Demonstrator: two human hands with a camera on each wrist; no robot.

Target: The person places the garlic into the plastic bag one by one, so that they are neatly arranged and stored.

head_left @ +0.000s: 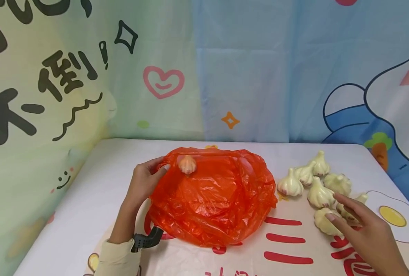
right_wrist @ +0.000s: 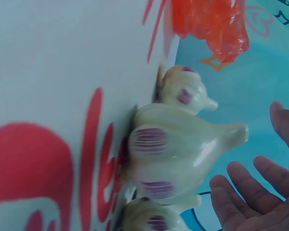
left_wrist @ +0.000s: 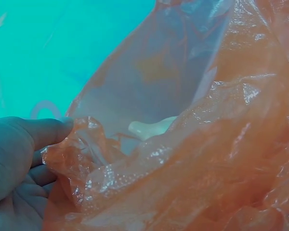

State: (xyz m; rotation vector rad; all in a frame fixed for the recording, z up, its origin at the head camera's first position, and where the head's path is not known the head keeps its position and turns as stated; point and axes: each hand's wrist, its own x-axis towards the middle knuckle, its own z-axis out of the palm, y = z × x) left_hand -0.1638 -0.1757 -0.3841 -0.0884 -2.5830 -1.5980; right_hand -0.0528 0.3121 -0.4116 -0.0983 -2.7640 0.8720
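Note:
A red plastic bag [head_left: 211, 199] lies on the table, its opening held apart at the left by my left hand [head_left: 147, 178]. In the left wrist view the thumb and fingers of that hand [left_wrist: 19, 159] pinch the bag's crumpled rim [left_wrist: 84, 149]. One garlic bulb [head_left: 187, 165] shows in the bag; its pale stem [left_wrist: 151, 128] pokes up behind the plastic. My right hand [head_left: 366, 226] hovers over a cluster of garlic bulbs [head_left: 320, 193], fingers spread and nothing held. In the right wrist view a large bulb [right_wrist: 168, 151] stands close to the fingers [right_wrist: 255, 192].
The garlic bulbs sit right of the bag on a white table [head_left: 121, 161] with a printed cover. Behind the table's back edge hangs a printed cloth [head_left: 246, 76]. A black wrist strap [head_left: 147, 239] is on the left wrist.

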